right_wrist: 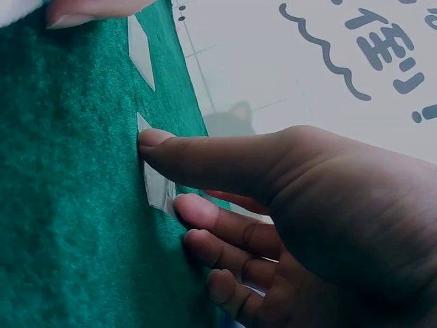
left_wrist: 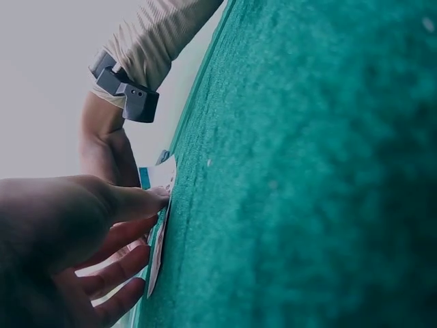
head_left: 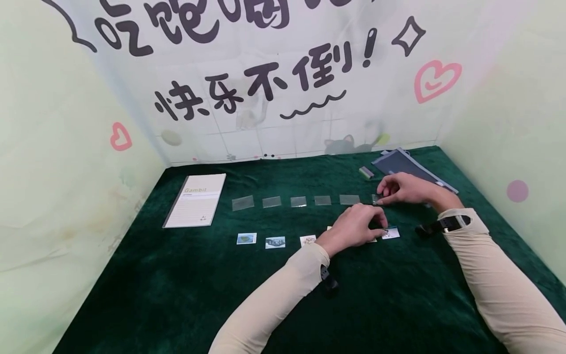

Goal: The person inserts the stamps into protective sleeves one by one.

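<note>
My left hand (head_left: 355, 225) reaches over the lower row, its thumb touching the left edge of the rightmost picture card (head_left: 391, 233). In the left wrist view the thumb tip overlaps that white card (left_wrist: 162, 172), and the other fingers are loosely bent beside it. My right hand (head_left: 409, 189) is at the right end of the upper row. It pinches a small clear plastic sleeve (right_wrist: 158, 186) there, the thumb on its face and a fingertip at its edge. The left hand partly hides the cards beneath it.
More clear sleeves (head_left: 271, 202) extend leftward in a row. Below them lie picture cards (head_left: 246, 238). A notebook (head_left: 194, 200) is at left; a zip pouch (head_left: 409, 164) and a small striped block (head_left: 366, 172) are at the back right. Green cloth (head_left: 177, 295) covers the table.
</note>
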A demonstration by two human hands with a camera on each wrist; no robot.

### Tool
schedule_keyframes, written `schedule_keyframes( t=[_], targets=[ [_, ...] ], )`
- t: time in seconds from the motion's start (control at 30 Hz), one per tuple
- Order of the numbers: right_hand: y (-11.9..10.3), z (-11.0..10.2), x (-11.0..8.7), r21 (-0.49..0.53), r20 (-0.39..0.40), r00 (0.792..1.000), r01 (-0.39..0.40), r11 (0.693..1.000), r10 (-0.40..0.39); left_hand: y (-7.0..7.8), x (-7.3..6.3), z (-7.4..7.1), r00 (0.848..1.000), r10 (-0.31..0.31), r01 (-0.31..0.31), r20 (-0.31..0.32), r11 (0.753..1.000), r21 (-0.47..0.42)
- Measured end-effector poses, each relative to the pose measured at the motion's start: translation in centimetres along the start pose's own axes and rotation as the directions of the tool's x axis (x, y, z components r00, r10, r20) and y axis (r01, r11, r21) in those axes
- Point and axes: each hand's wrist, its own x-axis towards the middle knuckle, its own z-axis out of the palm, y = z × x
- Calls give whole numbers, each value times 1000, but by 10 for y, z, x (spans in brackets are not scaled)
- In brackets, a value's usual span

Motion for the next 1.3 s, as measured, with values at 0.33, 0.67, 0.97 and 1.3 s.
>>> schedule_keyframes(
  t=[0.33, 0.67, 0.97, 1.3],
  targets=[
    [2, 2, -3, 4, 8, 1000, 3, 1000, -3, 0, -1, 1, 1000, -11, 10, -11, 999, -42],
    [2, 4, 2, 1, 6, 1000, -4, 1000, 4, -2, -4, -1, 1000, -10, 8, -24, 995, -97],
    [3, 0, 1, -30, -94, 993, 63, 998, -66, -8, -8, -14, 998, -17, 4, -61, 977, -212],
    [-4, -1, 3, 28, -173, 982, 80, 996, -74, -32, -27, -47, 974, -71, 4, -214, 955, -295]
  ],
)
